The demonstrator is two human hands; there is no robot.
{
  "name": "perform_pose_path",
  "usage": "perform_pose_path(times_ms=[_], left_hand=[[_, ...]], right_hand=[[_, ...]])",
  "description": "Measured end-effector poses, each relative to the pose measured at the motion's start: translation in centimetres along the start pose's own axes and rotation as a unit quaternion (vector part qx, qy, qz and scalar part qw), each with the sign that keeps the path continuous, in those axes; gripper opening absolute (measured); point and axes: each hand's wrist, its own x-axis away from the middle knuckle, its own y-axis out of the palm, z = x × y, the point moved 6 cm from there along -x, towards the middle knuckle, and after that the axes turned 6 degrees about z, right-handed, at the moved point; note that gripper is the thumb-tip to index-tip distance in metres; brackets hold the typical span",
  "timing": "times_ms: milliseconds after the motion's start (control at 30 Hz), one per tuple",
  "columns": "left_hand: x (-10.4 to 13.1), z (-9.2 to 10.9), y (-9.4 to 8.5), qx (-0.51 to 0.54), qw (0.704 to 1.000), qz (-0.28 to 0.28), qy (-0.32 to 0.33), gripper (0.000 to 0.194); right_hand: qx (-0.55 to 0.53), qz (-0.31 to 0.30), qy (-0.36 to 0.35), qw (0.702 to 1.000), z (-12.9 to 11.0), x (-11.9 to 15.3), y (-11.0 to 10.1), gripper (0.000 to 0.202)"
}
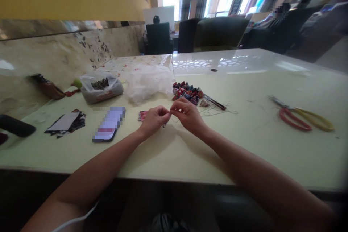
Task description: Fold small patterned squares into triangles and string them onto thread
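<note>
Over the middle of the table my left hand (155, 119) and my right hand (187, 114) meet at the fingertips, both closed in a pinch. What sits between the fingers is too small to make out; a little dark bit shows just under the left fingers. Right behind my hands lies a heap of small patterned fabric pieces (187, 92), with one pale piece (204, 103) at its edge. A thin thread (221, 112) curls over the table to the right of my right hand. Beside my left hand is a pink printed piece (142, 116), partly covered by it.
Red-and-yellow-handled scissors (301, 114) lie at right; a slim dark tool (214, 102) is by the heap. White stuffing (148, 81), an open plastic bag (102, 92), a phone (110, 125), fabric scraps (66, 123) and a dark cylinder (17, 125) stand leftward. Chairs and people are beyond.
</note>
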Motion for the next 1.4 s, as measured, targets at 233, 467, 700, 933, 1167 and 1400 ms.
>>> perform_pose_path(times_ms=[233, 467, 700, 933, 1167, 1400], left_hand=[[-0.8, -0.7, -1.2, 0.017, 0.998, 0.046, -0.031, 0.02], [-3.0, -0.6, -4.8, 0.009, 0.99, 0.14, -0.006, 0.013], [-4.5, 0.5, -9.6, -0.078, 0.965, 0.24, 0.071, 0.01], [-4.1, 1.4, -8.2, -0.081, 0.975, 0.185, 0.092, 0.01], [-2.0, 2.3, -3.7, -0.018, 0.998, 0.034, 0.047, 0.019], [-1.6, 1.5, -2.2, -0.017, 0.998, -0.039, 0.054, 0.023]], right_hand=[[-0.285, 0.088, 0.19, 0.935, 2.5, -2.4, -4.7, 0.025], [-0.334, 0.382, 0.201, 0.838, 6.5, -4.6, -17.1, 0.025], [-0.01, 0.661, 0.058, 0.748, 9.6, 0.2, -29.2, 0.039], [-0.041, 0.414, 0.184, 0.89, 7.2, -3.3, -18.8, 0.025], [-0.124, -0.031, 0.234, 0.964, 2.8, -1.8, -2.5, 0.017], [-0.196, -0.183, 0.257, 0.929, 2.0, 0.5, 1.2, 0.029]])
